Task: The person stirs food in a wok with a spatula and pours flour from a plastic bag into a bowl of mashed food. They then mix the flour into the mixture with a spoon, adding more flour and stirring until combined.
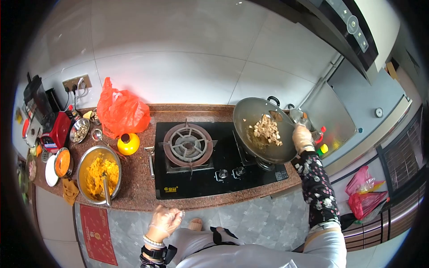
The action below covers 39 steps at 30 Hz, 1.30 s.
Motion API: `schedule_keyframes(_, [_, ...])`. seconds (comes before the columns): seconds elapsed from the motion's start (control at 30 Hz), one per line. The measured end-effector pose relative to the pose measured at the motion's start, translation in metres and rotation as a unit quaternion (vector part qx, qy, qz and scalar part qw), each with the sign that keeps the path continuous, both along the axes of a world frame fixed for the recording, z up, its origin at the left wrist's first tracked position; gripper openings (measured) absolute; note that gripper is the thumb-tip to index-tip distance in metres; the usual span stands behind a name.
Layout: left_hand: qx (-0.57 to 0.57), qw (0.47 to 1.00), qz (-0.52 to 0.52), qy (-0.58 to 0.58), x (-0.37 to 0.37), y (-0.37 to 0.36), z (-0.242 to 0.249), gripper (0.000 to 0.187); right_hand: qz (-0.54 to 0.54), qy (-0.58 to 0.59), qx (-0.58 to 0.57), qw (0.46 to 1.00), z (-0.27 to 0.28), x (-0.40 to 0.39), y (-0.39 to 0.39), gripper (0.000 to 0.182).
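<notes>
My right hand (303, 137) is closed at the right rim of the wok (250, 111). It grips a spatula (275, 116), whose blade reaches into the pan; much of its handle is hidden. Chopped pale-brown pieces of food (267, 130) lie in the wok, which stands on the right burner of the black gas stove (219, 190). Below the counter's front edge, near my body, my left hand (165, 220) is closed with curled fingers. Whether anything is inside it cannot be made out.
Left of the free burner (188, 145) stand a yellow round container (128, 144), a red plastic bag (120, 111) and a steel bowl (80, 178) of orange-yellow mash. Smaller bowls and a red blender (56, 128) sit farther left. Bottles (322, 148) are right of the wok; a range hood (339, 31) overhangs.
</notes>
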<state>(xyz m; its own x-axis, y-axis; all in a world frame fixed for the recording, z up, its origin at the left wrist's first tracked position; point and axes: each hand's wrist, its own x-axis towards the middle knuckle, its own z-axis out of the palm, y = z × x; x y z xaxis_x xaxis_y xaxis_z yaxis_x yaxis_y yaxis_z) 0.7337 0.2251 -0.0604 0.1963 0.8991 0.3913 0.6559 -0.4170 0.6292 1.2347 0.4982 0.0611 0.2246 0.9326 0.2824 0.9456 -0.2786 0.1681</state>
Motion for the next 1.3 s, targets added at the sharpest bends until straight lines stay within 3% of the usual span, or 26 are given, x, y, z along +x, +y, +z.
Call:
schedule_keyframes(0.17, [-0.016,1.0,0.02,0.007,-0.011,-0.013,-0.004,0.013,0.027,-0.022,-0.145,0.989,-0.015,-0.052,-0.009,0.022])
schedule_keyframes(0.3, [-0.004,0.999,0.034,0.02,-0.017,-0.01,-0.004,0.013,0.07,-0.04,-0.186,0.979,0.001,-0.069,-0.055,0.022])
schedule_keyframes(0.4, [0.006,0.999,0.027,0.02,-0.017,-0.005,0.001,0.014,0.099,-0.078,-0.12,0.985,0.027,-0.053,-0.076,0.025])
schedule_keyframes(0.5, [0.011,0.999,0.021,0.022,-0.02,0.004,0.001,0.014,0.02,-0.089,-0.104,0.99,0.052,-0.046,-0.08,0.027])
schedule_keyframes(0.6, [0.029,0.999,0.02,0.026,-0.022,0.008,0.008,0.015,0.0,-0.075,-0.058,0.996,0.027,-0.013,-0.061,0.022])
schedule_keyframes(0.77, [0.01,0.999,0.035,0.018,-0.022,0.005,0.013,0.014,0.01,-0.027,-0.099,0.995,-0.013,-0.017,-0.058,0.022])
schedule_keyframes(0.93, [0.032,0.999,0.035,0.01,-0.025,0.009,-0.005,0.014,0.018,-0.038,-0.187,0.981,0.029,-0.064,-0.089,0.025])
schedule_keyframes(1.0, [0.022,0.999,0.028,0.008,-0.025,0.009,-0.006,0.014,0.059,-0.053,-0.109,0.991,0.052,-0.057,-0.1,0.02])
schedule_keyframes(1.1, [0.007,0.999,0.025,-0.022,-0.022,0.01,-0.008,0.014,0.081,-0.122,-0.116,0.982,0.086,-0.086,-0.12,0.02])
schedule_keyframes(1.2, [0.013,1.0,0.022,-0.015,-0.021,0.011,-0.012,0.015,0.167,-0.094,-0.074,0.979,0.053,-0.086,-0.112,0.02])
schedule_keyframes(1.3, [0.016,1.0,0.02,-0.009,-0.022,0.007,-0.006,0.015,0.137,-0.084,-0.044,0.986,0.014,-0.082,-0.086,0.017])
